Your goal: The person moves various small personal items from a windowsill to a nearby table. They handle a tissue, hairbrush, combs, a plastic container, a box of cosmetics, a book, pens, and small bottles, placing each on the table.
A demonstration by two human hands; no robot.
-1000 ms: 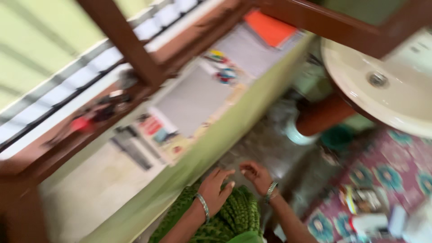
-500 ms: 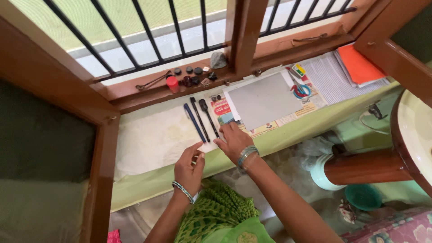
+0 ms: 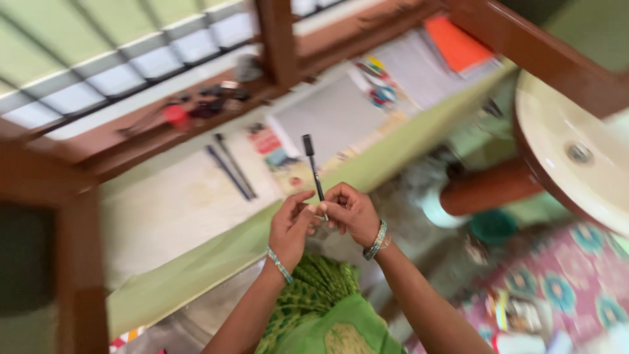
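Note:
A thin black pen [image 3: 312,165] with a thicker black cap at its top stands nearly upright in front of me, raised off the pale green window ledge [image 3: 196,255]. My right hand [image 3: 350,213] pinches its lower end. My left hand [image 3: 291,226] closes its fingertips on the same lower end from the left. Both wrists wear bangles. Two more dark pens [image 3: 229,172] lie side by side on the white sheet on the ledge, beyond my hands. The view is motion-blurred.
A grey sheet [image 3: 327,118] lies on printed paper, with blue-handled scissors [image 3: 383,95] and an orange notebook [image 3: 455,42] further right. A small red cap [image 3: 175,115] sits on the wooden sill. At the right are a cream basin [image 3: 576,151], a green bucket [image 3: 491,226] and a patterned mat [image 3: 557,275].
One of the three dark pens has left the ledge and is now held upright between both hands, which have drawn back toward my body. The view has swung right.

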